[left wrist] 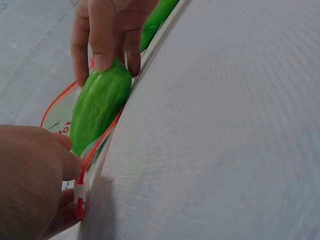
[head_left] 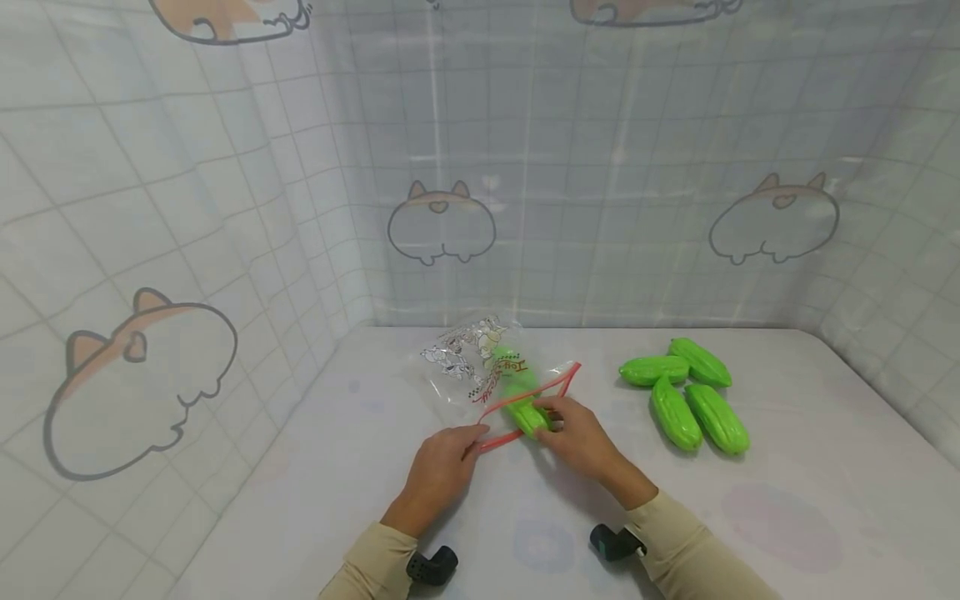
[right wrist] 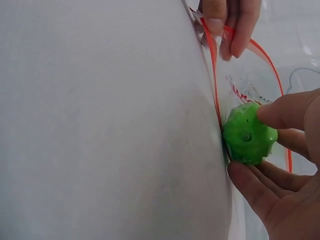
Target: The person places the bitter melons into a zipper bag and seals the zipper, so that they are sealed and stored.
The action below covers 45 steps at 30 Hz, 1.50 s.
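Tile-print sheeting (head_left: 600, 125) backs a white bench (head_left: 322, 492) where I see left hand (head_left: 441, 468) pinching a red-rimmed zip bag (head_left: 453, 354) at its mouth, right hand (head_left: 579, 437) curled round one ridged green gourd (head_left: 528, 414) part-way inside, four loose gourds (head_left: 716, 418) yet outside.

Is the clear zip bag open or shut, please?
Open: its red zip edges are spread apart around a green gourd in the right hand, while the left hand holds one end.

- Booth-like recording corner; building type could not be told.
- Grid-printed sheeting (head_left: 570, 125) hung creased on three sides, cartoon animals (head_left: 442, 225) repeating across it.
- Pale work surface (head_left: 337, 467) spread between those sides.
- Dark wrist cameras (head_left: 432, 568) sat by both sleeve cuffs (head_left: 381, 554).
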### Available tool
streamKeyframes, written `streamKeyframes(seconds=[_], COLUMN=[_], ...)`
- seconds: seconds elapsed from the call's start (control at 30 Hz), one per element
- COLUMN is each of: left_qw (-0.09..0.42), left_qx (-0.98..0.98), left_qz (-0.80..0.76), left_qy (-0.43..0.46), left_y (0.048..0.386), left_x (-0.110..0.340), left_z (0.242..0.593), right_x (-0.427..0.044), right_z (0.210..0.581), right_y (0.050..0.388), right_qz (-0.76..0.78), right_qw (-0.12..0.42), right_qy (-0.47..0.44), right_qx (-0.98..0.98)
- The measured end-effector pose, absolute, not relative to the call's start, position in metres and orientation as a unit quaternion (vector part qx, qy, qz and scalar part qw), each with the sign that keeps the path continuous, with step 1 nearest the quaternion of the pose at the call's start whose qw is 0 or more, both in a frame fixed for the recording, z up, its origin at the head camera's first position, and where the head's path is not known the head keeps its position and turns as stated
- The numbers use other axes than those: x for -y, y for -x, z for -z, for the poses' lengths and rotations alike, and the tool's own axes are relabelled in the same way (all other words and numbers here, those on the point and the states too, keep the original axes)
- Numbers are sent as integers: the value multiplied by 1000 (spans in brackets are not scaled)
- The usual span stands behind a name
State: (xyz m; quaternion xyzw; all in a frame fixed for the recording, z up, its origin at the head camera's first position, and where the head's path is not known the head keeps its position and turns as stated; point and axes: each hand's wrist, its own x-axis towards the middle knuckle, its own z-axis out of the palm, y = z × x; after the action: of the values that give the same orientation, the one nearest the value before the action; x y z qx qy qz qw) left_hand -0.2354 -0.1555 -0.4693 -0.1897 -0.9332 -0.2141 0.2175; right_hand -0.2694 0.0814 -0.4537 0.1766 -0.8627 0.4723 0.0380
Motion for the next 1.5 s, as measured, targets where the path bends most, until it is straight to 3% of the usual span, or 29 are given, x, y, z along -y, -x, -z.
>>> streamKeyframes(seconds=[0.27, 0.93, 1.5], left_qw=[258, 248, 239], left_qx=[918, 923, 924], left_qz=[210, 212, 218], left_qy=[215, 207, 204], left_y=[237, 237, 238], left_x=[156, 156, 156], left_z=[471, 470, 473], right_x=[-79, -96, -103], right_z=[454, 447, 447], right_y=[272, 253, 231], right_qz=[-427, -417, -338], right_qw=[74, 104, 65], right_qy=[-194, -241, -304], right_qx=[880, 870, 889])
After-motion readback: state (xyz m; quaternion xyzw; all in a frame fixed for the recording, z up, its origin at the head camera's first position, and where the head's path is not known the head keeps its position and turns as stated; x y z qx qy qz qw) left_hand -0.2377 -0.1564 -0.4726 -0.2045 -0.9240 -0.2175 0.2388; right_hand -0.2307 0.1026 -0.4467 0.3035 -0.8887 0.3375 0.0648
